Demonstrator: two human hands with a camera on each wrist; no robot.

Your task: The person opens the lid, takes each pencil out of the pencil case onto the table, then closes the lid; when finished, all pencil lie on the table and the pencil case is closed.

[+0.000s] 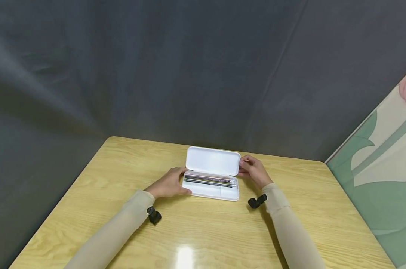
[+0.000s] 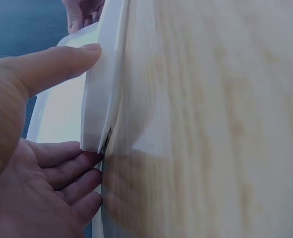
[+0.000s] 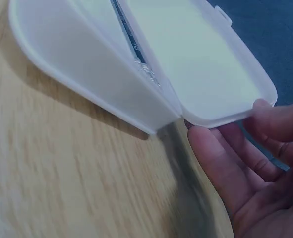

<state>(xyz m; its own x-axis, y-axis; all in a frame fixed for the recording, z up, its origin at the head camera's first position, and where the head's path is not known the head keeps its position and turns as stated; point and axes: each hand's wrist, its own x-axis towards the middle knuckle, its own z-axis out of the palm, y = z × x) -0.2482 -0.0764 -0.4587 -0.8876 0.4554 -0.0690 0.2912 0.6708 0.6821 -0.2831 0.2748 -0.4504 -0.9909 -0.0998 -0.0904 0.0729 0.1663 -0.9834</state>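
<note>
A white pencil case [image 1: 203, 191] lies on the table with its lid [image 1: 212, 161] raised and tilted back on the far side. Several pencils [image 1: 209, 180] lie side by side in the rear compartment. My left hand [image 1: 170, 184] grips the case's left end; in the left wrist view the thumb [image 2: 79, 57] rests on the near wall and the fingers [image 2: 79, 181] curl at the far side. With thumb and fingers, my right hand [image 1: 253, 171] pinches the lid's right edge. In the right wrist view its thumb [image 3: 272, 119] presses on the lid's corner.
The wooden table [image 1: 203, 228] extends around the case on every side. A dark curtain [image 1: 196, 74] hangs behind the table's far edge. To the right stands a patterned panel [image 1: 391, 168] in green, cream and pink.
</note>
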